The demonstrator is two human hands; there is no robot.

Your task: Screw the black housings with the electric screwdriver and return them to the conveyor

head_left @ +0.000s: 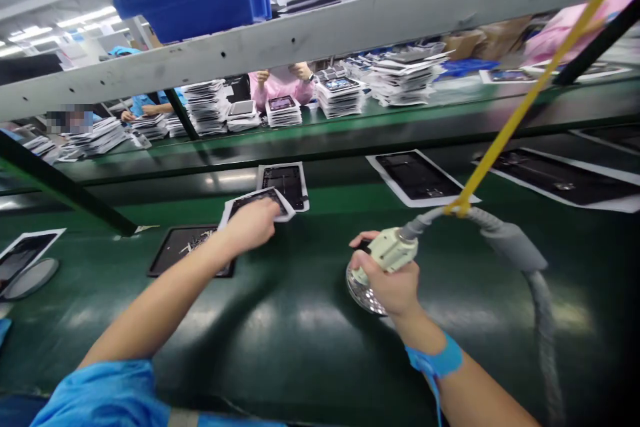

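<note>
Fingers of the left hand (253,223) are closing on a dark flat panel with white edging (250,203) on the green belt (300,320), while the right hand (387,280), well apart, is gripping a cream-coloured handheld tool (387,253).

The left hand (253,225) reached forward on a straight bare arm, fingers curled down and gripping. The right hand (387,280), wrist bent back, was closed in a fist.

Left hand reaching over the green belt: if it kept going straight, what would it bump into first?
The left hand already rests on a white-framed dark panel. Straight beyond lies a second similar panel, probably met first, though depth is unclear.
</note>
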